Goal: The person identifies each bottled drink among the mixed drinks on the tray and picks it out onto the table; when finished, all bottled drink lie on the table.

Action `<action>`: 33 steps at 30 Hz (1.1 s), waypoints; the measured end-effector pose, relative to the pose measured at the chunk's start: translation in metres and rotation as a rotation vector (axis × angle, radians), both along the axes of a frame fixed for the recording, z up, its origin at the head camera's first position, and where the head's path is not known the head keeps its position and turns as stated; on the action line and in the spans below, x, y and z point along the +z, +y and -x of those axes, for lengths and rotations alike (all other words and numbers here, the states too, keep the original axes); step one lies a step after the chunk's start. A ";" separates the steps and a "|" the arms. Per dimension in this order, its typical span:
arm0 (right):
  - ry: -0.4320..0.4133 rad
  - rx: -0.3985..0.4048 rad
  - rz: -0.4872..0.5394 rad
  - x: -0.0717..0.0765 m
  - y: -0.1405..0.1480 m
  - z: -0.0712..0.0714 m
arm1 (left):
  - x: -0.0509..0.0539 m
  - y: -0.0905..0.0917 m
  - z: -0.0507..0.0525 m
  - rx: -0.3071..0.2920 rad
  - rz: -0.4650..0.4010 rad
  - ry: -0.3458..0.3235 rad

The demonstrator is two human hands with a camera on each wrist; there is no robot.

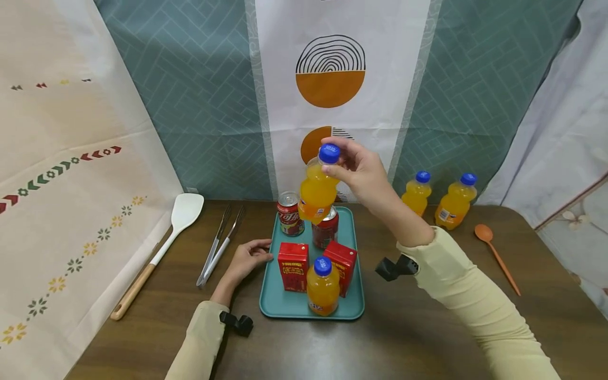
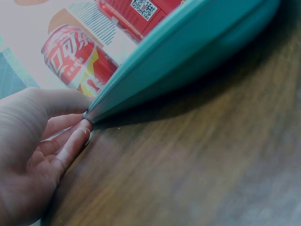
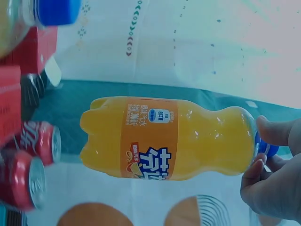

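My right hand pinches an orange soda bottle near its blue cap and holds it up over the back of a teal tray. In the right wrist view, the bottle's orange label shows. At the tray's left edge, my left hand pinches the rim between thumb and fingers. On the tray stand a cola can, a second can partly behind the held bottle, two red drink boxes and another orange soda bottle at the front.
Two more orange soda bottles stand at the back right, beside an orange-brown spoon. Left of the tray lie metal tongs and a white spatula with a wooden handle. A patterned cloth hangs behind the table.
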State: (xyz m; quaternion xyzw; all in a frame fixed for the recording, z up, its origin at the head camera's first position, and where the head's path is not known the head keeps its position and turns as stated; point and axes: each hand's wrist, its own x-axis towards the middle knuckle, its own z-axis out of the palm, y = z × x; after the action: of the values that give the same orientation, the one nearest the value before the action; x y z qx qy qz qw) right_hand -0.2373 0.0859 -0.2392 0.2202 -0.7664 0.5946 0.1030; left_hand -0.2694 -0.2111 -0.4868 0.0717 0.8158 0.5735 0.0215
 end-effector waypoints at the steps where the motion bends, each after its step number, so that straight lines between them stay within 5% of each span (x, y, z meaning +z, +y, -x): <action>1: 0.007 -0.007 -0.008 0.002 0.004 -0.001 | 0.000 0.001 0.000 0.001 0.001 -0.003; 14: -0.047 -0.121 -0.071 0.008 0.065 -0.013 | 0.005 0.006 0.000 -0.006 0.004 -0.025; 25: -0.094 -0.257 -0.223 -0.020 0.124 -0.012 | -0.003 0.004 0.000 0.004 -0.002 -0.023; 33: -0.117 -0.329 -0.240 -0.046 0.164 -0.006 | -0.001 0.001 -0.002 0.015 -0.012 -0.014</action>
State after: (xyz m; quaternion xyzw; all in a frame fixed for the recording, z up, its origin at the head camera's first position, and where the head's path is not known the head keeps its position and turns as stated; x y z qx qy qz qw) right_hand -0.2316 0.2497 -0.2854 0.0678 -0.8621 0.4859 0.1268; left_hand -0.2679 -0.2105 -0.4879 0.0617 0.8128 0.5788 0.0227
